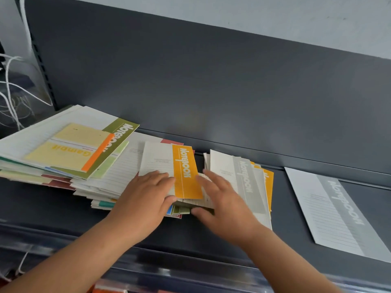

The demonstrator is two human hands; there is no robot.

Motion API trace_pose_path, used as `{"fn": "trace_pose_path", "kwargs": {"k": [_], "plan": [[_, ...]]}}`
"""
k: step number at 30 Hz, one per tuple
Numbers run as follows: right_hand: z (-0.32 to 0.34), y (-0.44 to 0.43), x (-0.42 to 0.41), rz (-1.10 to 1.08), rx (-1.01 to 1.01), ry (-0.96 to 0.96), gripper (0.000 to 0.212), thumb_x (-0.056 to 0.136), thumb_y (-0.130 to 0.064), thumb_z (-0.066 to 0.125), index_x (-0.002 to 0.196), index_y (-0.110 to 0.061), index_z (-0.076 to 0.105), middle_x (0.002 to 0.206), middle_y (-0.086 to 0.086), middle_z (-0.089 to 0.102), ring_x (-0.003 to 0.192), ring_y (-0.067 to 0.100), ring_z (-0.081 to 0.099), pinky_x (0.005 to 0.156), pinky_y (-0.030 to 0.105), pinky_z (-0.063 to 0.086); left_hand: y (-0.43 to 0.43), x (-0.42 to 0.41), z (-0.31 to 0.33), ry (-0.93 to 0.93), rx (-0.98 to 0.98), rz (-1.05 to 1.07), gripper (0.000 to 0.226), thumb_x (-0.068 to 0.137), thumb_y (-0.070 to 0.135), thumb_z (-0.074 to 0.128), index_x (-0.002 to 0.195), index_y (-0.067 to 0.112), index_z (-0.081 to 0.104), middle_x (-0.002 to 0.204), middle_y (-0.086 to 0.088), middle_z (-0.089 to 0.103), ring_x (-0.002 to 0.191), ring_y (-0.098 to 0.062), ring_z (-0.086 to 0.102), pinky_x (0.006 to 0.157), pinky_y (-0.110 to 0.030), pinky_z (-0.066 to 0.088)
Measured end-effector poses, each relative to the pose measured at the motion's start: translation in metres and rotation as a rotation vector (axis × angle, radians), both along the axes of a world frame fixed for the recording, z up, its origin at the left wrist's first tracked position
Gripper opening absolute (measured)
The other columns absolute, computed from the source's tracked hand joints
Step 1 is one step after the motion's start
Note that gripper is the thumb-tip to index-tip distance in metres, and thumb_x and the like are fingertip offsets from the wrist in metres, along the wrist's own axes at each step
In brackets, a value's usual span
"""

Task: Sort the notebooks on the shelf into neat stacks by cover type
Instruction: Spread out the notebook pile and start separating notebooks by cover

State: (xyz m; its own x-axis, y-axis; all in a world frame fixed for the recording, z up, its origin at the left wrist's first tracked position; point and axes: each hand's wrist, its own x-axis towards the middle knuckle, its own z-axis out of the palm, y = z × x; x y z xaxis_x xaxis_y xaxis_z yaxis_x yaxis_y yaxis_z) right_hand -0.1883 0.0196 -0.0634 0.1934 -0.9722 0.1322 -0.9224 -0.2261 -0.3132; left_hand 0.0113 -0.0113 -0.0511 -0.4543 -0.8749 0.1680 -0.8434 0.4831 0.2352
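Mid-sort, both hands lay open and flat: the left hand [146, 193] pressed on the orange-band notebook [171, 169] atop the middle pile, the right hand [224, 197] just beside it, touching the grey-band stack [239, 178]; next, probably lift that notebook across

— What hung at the far left?
— White cords [9, 89], looped beside a slotted upright [43, 66].
— And behind?
— A dark back panel [211, 81], pale wall [275, 15] above it.
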Motion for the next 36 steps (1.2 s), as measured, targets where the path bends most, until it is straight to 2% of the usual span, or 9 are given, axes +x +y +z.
{"fn": "trace_pose_path", "kwargs": {"k": [5, 11, 13, 16, 19, 21, 23, 30, 36], "plan": [[-0.007, -0.013, 0.019, 0.057, 0.014, 0.026, 0.065, 0.095, -0.042, 0.054, 0.152, -0.031, 0.024, 0.162, -0.006, 0.015, 0.147, 0.019, 0.017, 0.118, 0.035, 0.021, 0.0, 0.004, -0.004, -0.016, -0.037, 0.026, 0.054, 0.097, 0.051, 0.035, 0.147, 0.031, 0.029, 0.152, 0.013, 0.03, 0.141, -0.008, 0.024, 0.114, -0.029, 0.018], [-0.012, -0.02, 0.017, 0.107, -0.145, -0.041, 0.042, 0.095, -0.029, 0.053, 0.135, -0.017, 0.057, 0.14, 0.005, 0.055, 0.128, 0.027, 0.052, 0.108, 0.037, 0.039, 0.001, 0.004, -0.001, -0.067, -0.083, 0.137, 0.066, 0.092, 0.058, 0.042, 0.149, 0.029, 0.027, 0.157, 0.005, 0.025, 0.147, -0.018, 0.012, 0.117, -0.046, 0.005], [-0.013, -0.022, 0.016, 0.117, -0.278, -0.057, 0.035, 0.087, -0.026, 0.058, 0.118, -0.013, 0.07, 0.119, 0.007, 0.07, 0.107, 0.029, 0.067, 0.093, 0.044, 0.054, -0.002, 0.002, 0.001, -0.088, -0.091, 0.138, 0.067, 0.092, 0.06, 0.04, 0.15, 0.031, 0.021, 0.158, 0.007, 0.019, 0.147, -0.018, 0.009, 0.117, -0.044, 0.011], [-0.007, -0.024, 0.012, 0.119, -0.364, -0.108, 0.026, 0.081, -0.019, 0.065, 0.104, -0.014, 0.075, 0.103, 0.004, 0.075, 0.092, 0.028, 0.071, 0.081, 0.043, 0.058, -0.003, 0.003, 0.005, -0.009, -0.098, 0.12, 0.06, 0.093, 0.054, 0.045, 0.146, 0.03, 0.031, 0.152, 0.008, 0.034, 0.14, -0.014, 0.029, 0.108, -0.032, 0.033], [-0.002, -0.022, 0.005, 0.085, -0.403, -0.214, 0.018, 0.077, -0.016, 0.067, 0.093, -0.012, 0.076, 0.095, 0.002, 0.075, 0.087, 0.022, 0.071, 0.083, 0.028, 0.054, -0.003, 0.005, 0.008, 0.097, -0.099, 0.152, 0.056, 0.091, 0.05, 0.052, 0.142, 0.03, 0.038, 0.14, 0.009, 0.049, 0.122, -0.011, 0.049, 0.091, -0.025, 0.045], [0.001, -0.019, 0.001, 0.058, -0.334, -0.362, 0.015, 0.083, -0.011, 0.068, 0.095, -0.012, 0.076, 0.099, -0.003, 0.073, 0.091, 0.01, 0.066, 0.086, 0.007, 0.045, -0.004, 0.004, 0.007, 0.153, -0.087, 0.189, 0.06, 0.089, 0.048, 0.057, 0.143, 0.03, 0.037, 0.138, 0.008, 0.051, 0.119, -0.012, 0.052, 0.09, -0.027, 0.048], [0.0, -0.016, -0.003, 0.029, -0.238, -0.463, 0.017, 0.089, -0.007, 0.065, 0.101, -0.014, 0.075, 0.105, -0.011, 0.066, 0.096, 0.001, 0.059, 0.088, 0.001, 0.041, -0.005, 0.003, 0.006, 0.196, -0.086, 0.205, 0.062, 0.088, 0.044, 0.061, 0.143, 0.029, 0.036, 0.138, 0.007, 0.051, 0.119, -0.013, 0.052, 0.089, -0.027, 0.049], [-0.006, -0.011, -0.021, 0.016, -0.323, -0.318, 0.02, 0.091, -0.011, 0.058, 0.103, -0.011, 0.074, 0.113, 0.003, 0.07, 0.103, 0.02, 0.066, 0.093, 0.023, 0.048, -0.005, 0.002, 0.007, 0.119, -0.136, 0.183, 0.069, 0.088, 0.041, 0.062, 0.144, 0.03, 0.024, 0.137, 0.01, 0.052, 0.11, -0.012, 0.059, 0.081, -0.024, 0.053], [-0.01, -0.002, -0.039, 0.016, -0.461, -0.135, 0.015, 0.081, -0.01, 0.061, 0.09, -0.009, 0.074, 0.093, 0.006, 0.075, 0.076, 0.027, 0.072, 0.066, 0.033, 0.061, -0.006, -0.006, 0.001, 0.065, -0.167, 0.159, 0.067, 0.091, 0.039, 0.058, 0.145, 0.03, 0.019, 0.125, 0.011, 0.059, 0.094, -0.01, 0.063, 0.066, -0.017, 0.047]]}}
